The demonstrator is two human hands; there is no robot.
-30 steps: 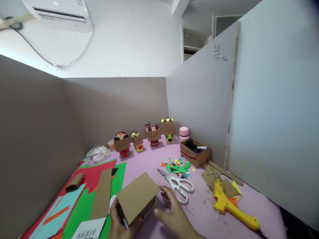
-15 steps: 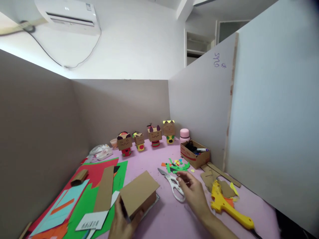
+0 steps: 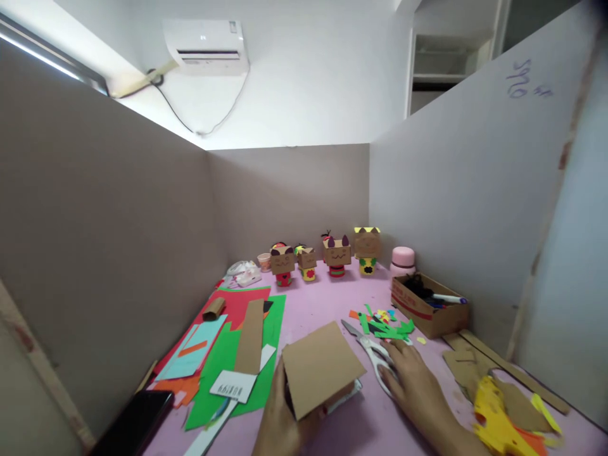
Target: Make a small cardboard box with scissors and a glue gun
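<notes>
Left grip [image 3: 289, 408] clasped, right grip [image 3: 403, 372] palm-down

I have the left curled in a hold by the counter's [image 3: 313, 297] near edge. My right forearm [image 3: 449, 419] slants in from nearer the right edge, knuckles uppermost, fingers [image 3: 392, 348] bent toward the far edge.

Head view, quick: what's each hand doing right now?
Left hand: closed on the cardboard box.
Right hand: fingers over the white scissors' handles; whether they grip cannot be told.
</notes>
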